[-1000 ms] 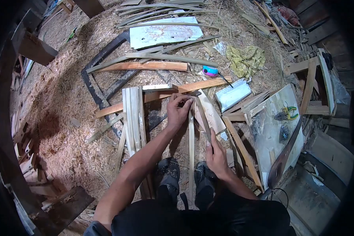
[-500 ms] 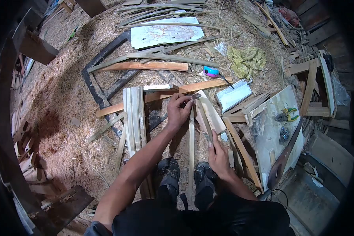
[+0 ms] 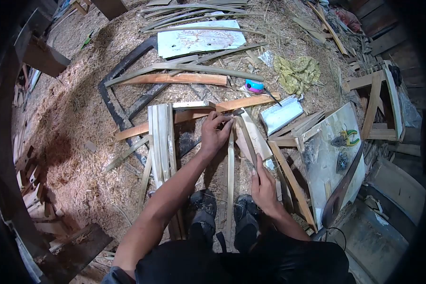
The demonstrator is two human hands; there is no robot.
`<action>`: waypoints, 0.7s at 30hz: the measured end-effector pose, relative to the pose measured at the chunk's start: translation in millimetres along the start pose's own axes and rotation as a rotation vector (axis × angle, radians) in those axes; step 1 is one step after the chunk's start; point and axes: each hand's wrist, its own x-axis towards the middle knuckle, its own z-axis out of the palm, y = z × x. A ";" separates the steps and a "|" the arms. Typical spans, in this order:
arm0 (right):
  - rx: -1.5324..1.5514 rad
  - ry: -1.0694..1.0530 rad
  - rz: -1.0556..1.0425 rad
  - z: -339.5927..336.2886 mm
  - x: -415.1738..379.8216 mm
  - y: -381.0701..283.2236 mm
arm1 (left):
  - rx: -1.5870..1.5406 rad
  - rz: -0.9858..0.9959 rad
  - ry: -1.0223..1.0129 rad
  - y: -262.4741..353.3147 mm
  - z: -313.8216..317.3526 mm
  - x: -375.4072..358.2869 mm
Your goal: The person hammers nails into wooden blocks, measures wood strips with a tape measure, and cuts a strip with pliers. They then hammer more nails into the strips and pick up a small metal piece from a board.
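My right hand (image 3: pixel 264 188) is wrapped round the lower handle of a hammer (image 3: pixel 249 142), whose dark head is up beside my left fingertips. My left hand (image 3: pixel 216 131) is closed in a pinch at the upper end of a narrow wooden strip (image 3: pixel 230 175). Whatever lies between those fingertips is too small to make out. The strip runs down between my shoes. Under the hammer lies a pale flat board (image 3: pixel 257 139). Left of my left hand stand several pale planks side by side (image 3: pixel 161 142).
A reddish wooden batten (image 3: pixel 189 116) crosses behind my left hand. A blue and pink tape measure (image 3: pixel 254 85) and a yellowish cloth (image 3: pixel 296 75) lie farther off. Pliers (image 3: pixel 349 137) and a handsaw (image 3: pixel 337 201) rest on a white panel (image 3: pixel 317 163) at right. Wood shavings cover the ground.
The hammer head has shifted slightly up and to the right, and my right hand has turned a little with it. My left hand keeps its place.
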 end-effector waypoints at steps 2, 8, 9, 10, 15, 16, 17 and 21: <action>-0.026 -0.059 0.021 -0.7 -0.6 3.0 | 0.071 0.037 -0.014 -2.6 -2.3 -1.0; 0.040 -0.047 0.139 -6.7 5.5 -6.8 | -0.034 0.031 0.023 0.6 -1.8 -3.3; 0.054 -0.043 0.149 -6.8 6.0 -8.2 | -0.042 -0.003 0.034 1.6 -1.2 -3.4; 0.043 -0.054 0.118 -6.5 5.1 -6.4 | -0.048 -0.037 0.042 2.8 -0.3 -3.8; 0.012 -0.063 0.023 -0.5 -1.0 -2.1 | -0.039 -0.190 -0.035 5.8 -1.1 0.2; 0.008 -0.050 0.010 -1.0 -1.0 -3.1 | -0.038 -0.203 -0.038 4.8 -0.5 -0.7; 0.004 -0.035 -0.006 -2.0 1.2 -4.3 | -0.038 -0.212 -0.040 3.8 0.1 0.1; 0.001 -0.005 -0.044 -2.8 1.7 -4.5 | 0.005 -0.136 -0.005 -2.9 2.4 -0.3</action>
